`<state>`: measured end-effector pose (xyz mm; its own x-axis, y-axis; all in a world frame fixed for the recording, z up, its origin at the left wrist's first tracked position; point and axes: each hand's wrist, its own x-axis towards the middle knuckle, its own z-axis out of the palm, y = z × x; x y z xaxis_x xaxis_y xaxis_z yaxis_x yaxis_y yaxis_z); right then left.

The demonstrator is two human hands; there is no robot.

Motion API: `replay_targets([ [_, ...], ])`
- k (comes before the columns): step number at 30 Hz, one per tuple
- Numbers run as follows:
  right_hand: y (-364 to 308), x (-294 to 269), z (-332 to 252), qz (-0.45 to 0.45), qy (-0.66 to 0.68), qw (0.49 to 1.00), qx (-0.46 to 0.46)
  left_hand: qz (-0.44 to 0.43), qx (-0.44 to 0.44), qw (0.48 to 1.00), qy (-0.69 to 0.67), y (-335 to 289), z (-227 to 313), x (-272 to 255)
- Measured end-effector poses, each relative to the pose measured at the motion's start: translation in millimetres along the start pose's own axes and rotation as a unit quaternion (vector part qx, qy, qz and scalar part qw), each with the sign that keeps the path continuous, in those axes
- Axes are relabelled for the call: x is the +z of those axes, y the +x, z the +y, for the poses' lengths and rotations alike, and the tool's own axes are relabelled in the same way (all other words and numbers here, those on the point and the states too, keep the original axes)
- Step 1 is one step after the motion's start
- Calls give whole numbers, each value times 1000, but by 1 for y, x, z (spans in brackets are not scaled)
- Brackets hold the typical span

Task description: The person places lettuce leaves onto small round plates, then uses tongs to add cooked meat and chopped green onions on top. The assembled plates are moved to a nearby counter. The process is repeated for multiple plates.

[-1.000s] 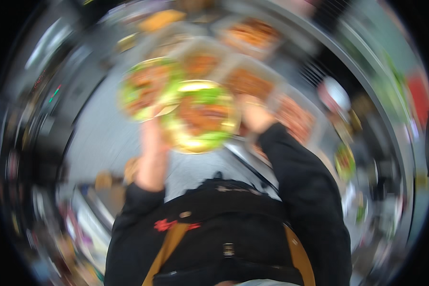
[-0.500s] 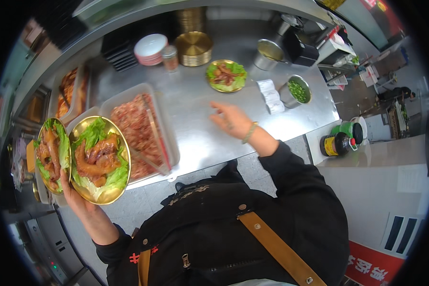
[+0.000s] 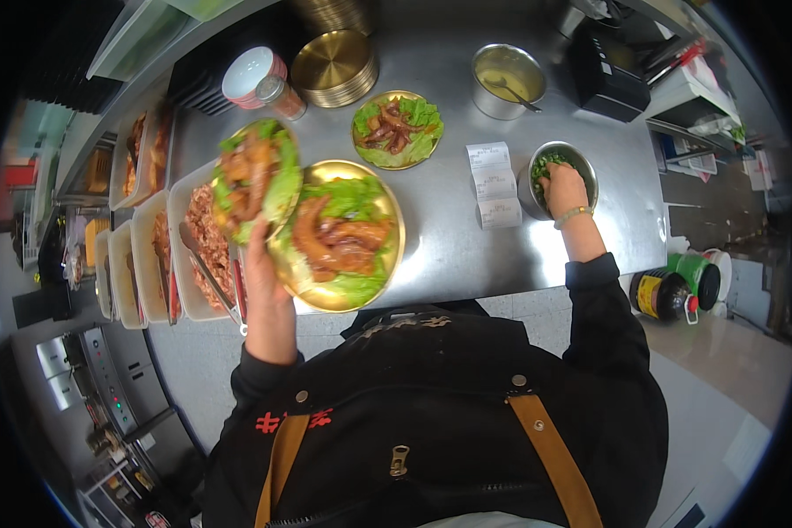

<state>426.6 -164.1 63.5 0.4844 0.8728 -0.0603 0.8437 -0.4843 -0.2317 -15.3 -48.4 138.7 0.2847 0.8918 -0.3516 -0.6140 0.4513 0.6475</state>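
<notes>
My left hand (image 3: 270, 304) holds two gold plates side by side over the counter's front edge. On the larger plate (image 3: 395, 260) lie browned, glazed meat pieces (image 3: 334, 238) over lettuce. The smaller-looking plate (image 3: 296, 163) carries similar meat and lettuce and is tilted. My right hand (image 3: 567, 188) reaches into a metal pot (image 3: 591, 172) of chopped green onions (image 3: 551, 160). Its fingers are bunched together in the greens, with the tips partly hidden. A third gold plate (image 3: 358, 151) with meat and lettuce rests on the counter.
Paper slips (image 3: 493, 185) lie left of the green onion pot. Behind stands a pot of yellowish liquid (image 3: 509, 85) with a spoon. Stacked gold plates (image 3: 333, 69), bowls (image 3: 248, 75) and a shaker jar (image 3: 282, 99) are at the back left. Tubs of meat (image 3: 201, 233) with tongs line the left.
My left hand has brought the two plates rightward, from over the meat tubs toward the middle. My right hand has moved from above the counter into the pot of green onions.
</notes>
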Motion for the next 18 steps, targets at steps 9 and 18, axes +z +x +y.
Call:
replay_targets([
  [9,10,-33,22,-42,273,951,142,-57,-51,997,-10,37,-87,9],
  [18,73,-31,-126,-209,555,805,-18,19,-42,999,25,45,-95,-21],
])
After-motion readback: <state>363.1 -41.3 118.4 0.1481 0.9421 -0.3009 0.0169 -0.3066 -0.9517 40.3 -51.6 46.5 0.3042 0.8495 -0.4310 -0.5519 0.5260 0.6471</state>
